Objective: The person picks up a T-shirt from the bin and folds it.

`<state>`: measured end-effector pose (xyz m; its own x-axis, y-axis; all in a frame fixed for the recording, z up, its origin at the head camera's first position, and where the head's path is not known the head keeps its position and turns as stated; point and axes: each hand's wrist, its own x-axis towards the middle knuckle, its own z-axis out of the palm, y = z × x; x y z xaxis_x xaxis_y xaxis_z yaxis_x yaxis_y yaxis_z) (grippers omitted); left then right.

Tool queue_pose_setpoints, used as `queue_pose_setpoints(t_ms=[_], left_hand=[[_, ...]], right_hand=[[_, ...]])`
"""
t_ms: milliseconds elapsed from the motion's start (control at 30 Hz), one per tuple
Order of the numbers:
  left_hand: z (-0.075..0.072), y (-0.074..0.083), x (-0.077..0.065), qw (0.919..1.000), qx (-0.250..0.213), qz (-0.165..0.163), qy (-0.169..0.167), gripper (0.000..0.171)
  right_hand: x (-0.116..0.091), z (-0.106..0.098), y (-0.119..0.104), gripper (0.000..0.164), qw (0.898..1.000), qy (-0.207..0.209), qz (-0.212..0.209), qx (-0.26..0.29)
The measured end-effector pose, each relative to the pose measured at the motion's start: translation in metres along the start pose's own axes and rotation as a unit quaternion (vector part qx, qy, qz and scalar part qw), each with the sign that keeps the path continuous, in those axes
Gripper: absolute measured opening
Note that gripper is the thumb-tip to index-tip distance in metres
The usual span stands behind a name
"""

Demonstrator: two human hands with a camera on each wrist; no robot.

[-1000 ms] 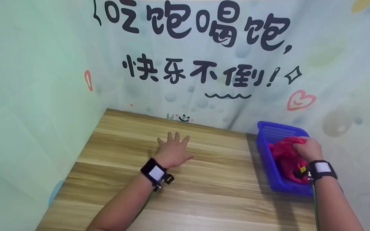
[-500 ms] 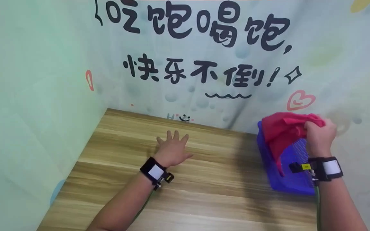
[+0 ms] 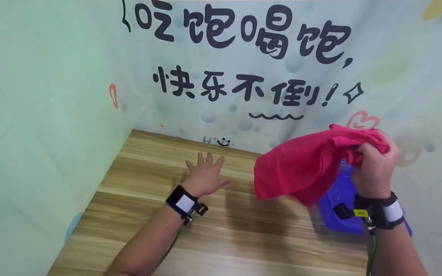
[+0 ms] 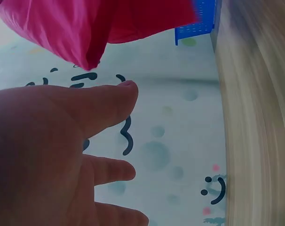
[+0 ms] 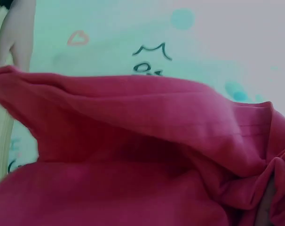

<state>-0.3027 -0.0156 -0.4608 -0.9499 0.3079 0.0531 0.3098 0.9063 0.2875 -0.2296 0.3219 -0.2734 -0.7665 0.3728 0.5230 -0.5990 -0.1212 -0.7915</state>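
Soft Light

Even light is filling the head view, a soft shadow (image 3: 261,226) lying between left hand (image 3: 202,177) and right hand (image 3: 376,165). The right hand's outer edge is blurring; the left hand is looking dim in its wrist view.

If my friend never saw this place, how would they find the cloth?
Start at the wooden table and look to its right side, where the blue basket is. There the person's right hand grips the cloth, which hangs out to the left. Unlike the stiff basket, it is soft, creased and bright pinkish red.
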Motion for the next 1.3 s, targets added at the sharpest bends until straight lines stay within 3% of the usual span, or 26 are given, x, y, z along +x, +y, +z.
queue_pose_setpoints(t_ms=[167, 367, 533, 767, 1067, 1300], left_hand=[[-0.004, -0.005, 0.000, 0.9999, 0.001, -0.017, 0.000, 0.084], [-0.015, -0.007, 0.001, 0.9995, -0.030, -0.006, 0.003, 0.082], [-0.024, -0.013, -0.002, 0.9992, -0.034, -0.016, 0.016, 0.082], [-0.024, -0.015, -0.006, 0.9992, -0.034, -0.019, 0.012, 0.086], [-0.020, -0.001, -0.012, 0.9978, -0.059, 0.008, -0.029, 0.082], [-0.021, 0.006, -0.016, 0.9946, -0.058, 0.078, -0.037, 0.083]], right_hand=[[-0.006, 0.020, 0.012, 0.013, 0.996, -0.014, 0.037, 0.075], [-0.024, 0.031, 0.034, 0.015, 0.993, -0.036, 0.060, 0.091], [-0.042, 0.033, 0.069, 0.021, 0.994, -0.050, 0.076, 0.055], [-0.073, 0.031, 0.122, 0.033, 0.991, -0.058, 0.103, -0.063], [-0.105, 0.036, 0.170, 0.037, 0.966, -0.109, 0.199, -0.126], [-0.123, 0.044, 0.195, 0.042, 0.927, -0.177, 0.237, -0.230]])
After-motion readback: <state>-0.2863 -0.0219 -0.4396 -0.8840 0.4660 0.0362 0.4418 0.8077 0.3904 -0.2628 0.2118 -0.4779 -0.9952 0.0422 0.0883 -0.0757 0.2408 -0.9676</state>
